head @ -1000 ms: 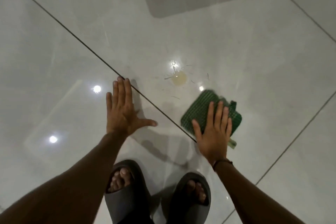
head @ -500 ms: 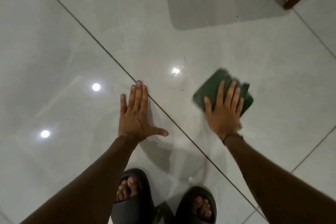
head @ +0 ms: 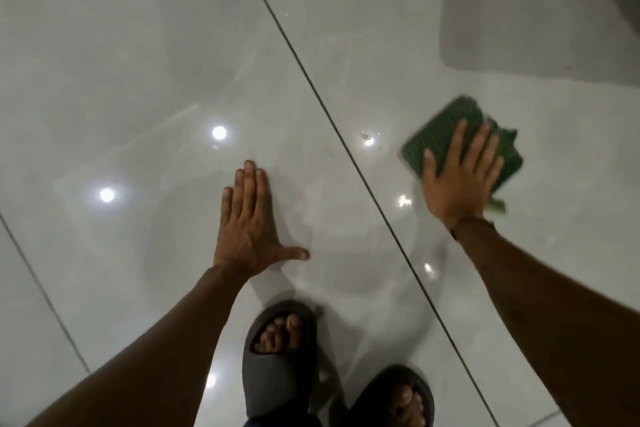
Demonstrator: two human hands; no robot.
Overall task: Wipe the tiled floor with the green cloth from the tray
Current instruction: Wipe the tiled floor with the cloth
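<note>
Green cloth (head: 446,128), folded into a rough square with a waffle-like texture, is seen lying on the tiled floor (head: 145,55) at the right of the view, on the far side of a dark grout line (head: 313,87) that runs diagonally from the top centre down to the lower right. The cloth is pressed flat under the right hand (head: 457,180); its fingers (head: 483,146) are spread wide and laid straight over the fabric, not curled around it, with the thumb resting at the cloth's left edge. A small pale tag is visible at the cloth's near corner, just beside the wrist, on which a thin dark band (head: 462,224) is worn. The cloth's edges are slightly blurred.

The left hand (head: 247,222) is placed palm down on the bare tile on the other side of the grout line, well apart from the cloth. Its fingers (head: 251,184) are held straight and close together, the thumb stretched out to the right, and nothing is held.

Glossy pale grey tile is marked by bright round light reflections and faint streaks between the two hands. A few tiny droplets can be made out near the grout line, just left of the cloth. Two dark slides (head: 277,374) are worn on the feet at the bottom edge. A dull grey shadowed patch is seen at the upper right.
</note>
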